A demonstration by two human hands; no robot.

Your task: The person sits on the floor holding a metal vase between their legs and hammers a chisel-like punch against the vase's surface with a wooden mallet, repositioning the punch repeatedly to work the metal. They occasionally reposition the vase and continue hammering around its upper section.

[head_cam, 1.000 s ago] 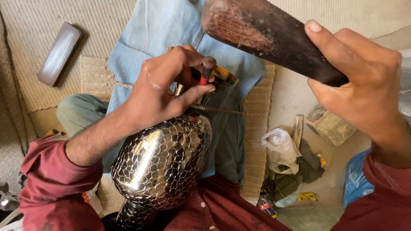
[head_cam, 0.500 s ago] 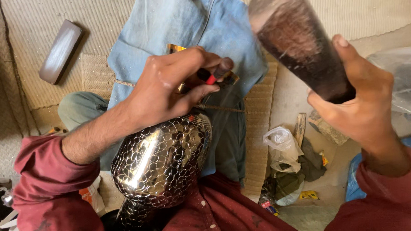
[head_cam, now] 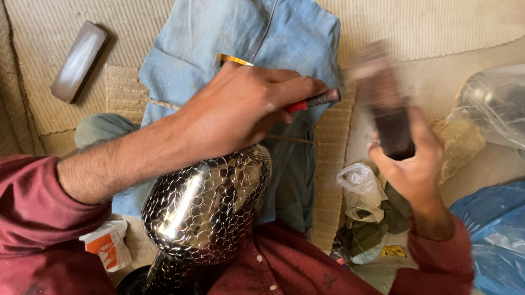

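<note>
Left hand: your left hand (head_cam: 237, 113) was curled shut around a slim tool (head_cam: 313, 101), its red and dark tip sticking out past your fingers toward the right.
Right hand: your right hand (head_cam: 414, 164) was raised beside the left, fingers wrapped around the lower end of a dark mallet (head_cam: 381, 98); the mallet was blurred, so its exact shape could not be told.
Vase: a shiny metal vase (head_cam: 209, 206) with a scale-like hammered pattern lay against your lap, just below your left hand, tilted with its rounded body toward the camera; whether your hand touched it could not be told.
Tool and vase: the tool tip pointed away to the right, above the upper edge of the vase and apart from the mallet.
Cloth: a pale blue cloth (head_cam: 239, 30) lay spread on the floor under your left hand and behind the vase.
Mat: a ribbed beige mat (head_cam: 433, 10) covered the floor at the top of the view.
Block: a dark oblong block (head_cam: 79, 61) lay on the mat, well apart at upper left.
Bags: a clear plastic bag (head_cam: 503, 107) sat at the right edge, a blue one (head_cam: 508, 237) lay below it, and a small crumpled one (head_cam: 358, 187) lay near your right wrist.
Sleeves: you wore dark red sleeves (head_cam: 24, 223) on both arms.
</note>
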